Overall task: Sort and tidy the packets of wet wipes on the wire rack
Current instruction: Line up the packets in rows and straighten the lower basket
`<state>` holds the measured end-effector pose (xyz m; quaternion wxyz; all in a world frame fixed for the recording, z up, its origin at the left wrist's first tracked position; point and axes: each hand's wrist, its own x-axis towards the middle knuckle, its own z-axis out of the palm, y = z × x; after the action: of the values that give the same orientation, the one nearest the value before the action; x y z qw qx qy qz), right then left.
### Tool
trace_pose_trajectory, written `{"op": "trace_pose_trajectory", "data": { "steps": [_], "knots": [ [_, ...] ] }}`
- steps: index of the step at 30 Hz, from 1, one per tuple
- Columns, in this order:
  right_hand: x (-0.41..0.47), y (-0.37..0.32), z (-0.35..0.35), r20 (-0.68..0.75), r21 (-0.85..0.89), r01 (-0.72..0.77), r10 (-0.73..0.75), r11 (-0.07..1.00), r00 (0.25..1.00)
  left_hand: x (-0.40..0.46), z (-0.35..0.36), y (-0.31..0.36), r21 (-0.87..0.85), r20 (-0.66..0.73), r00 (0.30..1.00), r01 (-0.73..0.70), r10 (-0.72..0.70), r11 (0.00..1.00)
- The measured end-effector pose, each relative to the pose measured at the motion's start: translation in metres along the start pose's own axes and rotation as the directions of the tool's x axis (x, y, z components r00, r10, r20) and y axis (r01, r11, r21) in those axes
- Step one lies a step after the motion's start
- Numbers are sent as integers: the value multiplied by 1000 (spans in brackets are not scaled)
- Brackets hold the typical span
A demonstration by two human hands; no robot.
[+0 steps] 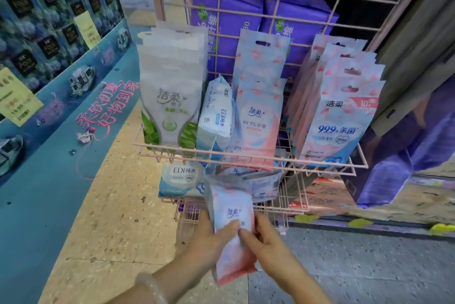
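Observation:
A pink-and-white wipes packet point(232, 215) is held upright in front of the lower basket of the pink wire rack point(246, 156). My left hand point(209, 239) grips its left side, thumb across the front. My right hand point(266, 239) pinches its right edge. In the upper basket stand a stack of white-and-green packets point(172, 96), a blue-white packet point(216, 116) turned sideways, pink packets point(258, 111) in the middle and a stack of pink packets point(337, 116) at the right. A blue EDI packet point(181, 178) and another packet lying flat point(263, 183) are in the lower basket.
Purple tissue packs point(246, 13) stand behind the rack's grid. A blue display stand point(73, 119) with dark boxes runs along the left. Purple cartons point(398, 156) stand at the right. Speckled floor point(110, 229) lies below.

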<state>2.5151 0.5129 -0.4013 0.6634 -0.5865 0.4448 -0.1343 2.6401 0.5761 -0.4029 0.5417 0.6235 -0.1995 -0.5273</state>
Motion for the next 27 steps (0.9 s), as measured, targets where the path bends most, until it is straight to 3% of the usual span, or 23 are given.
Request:
{"op": "trace_pose_trajectory", "data": {
  "steps": [3, 6, 11, 14, 17, 19, 21, 25, 27],
  "knots": [
    [-24, -19, -5, 93, 70, 77, -83, 995, 992, -26, -15, 18, 79, 126, 983, -147, 136, 986],
    [-48, -54, -8, 115, 71, 231, -238, 970, 964, -48, -17, 52, 62, 244, 911, -356, 332, 932],
    [-55, -145, -25, -105, 25, 568, -563, 822, 820, -48, 10, 147, 51, 142, 760, -645, 634, 762],
    [-37, -182, -33, -225, -36, 629, -619, 777, 752, -26, 27, 195, 169, 175, 722, -692, 669, 702],
    [-13, -192, -37, -329, -219, 535, -578, 816, 746, 1, 35, 212, 414, 163, 785, -605, 598, 681],
    [-2, -187, -38, -307, -280, 394, -470, 876, 828, 11, 35, 205, 545, 140, 846, -500, 514, 673],
    [8, -181, -38, -244, -324, 234, -320, 917, 915, 14, 34, 196, 611, 134, 863, -458, 486, 645],
    [37, -180, -43, -260, -151, 161, -196, 975, 946, 21, 37, 195, 721, 146, 866, -424, 478, 548],
    [46, -183, -44, -278, -67, 99, -114, 993, 954, 25, 41, 196, 825, 141, 872, -365, 468, 431]
  ]
}}
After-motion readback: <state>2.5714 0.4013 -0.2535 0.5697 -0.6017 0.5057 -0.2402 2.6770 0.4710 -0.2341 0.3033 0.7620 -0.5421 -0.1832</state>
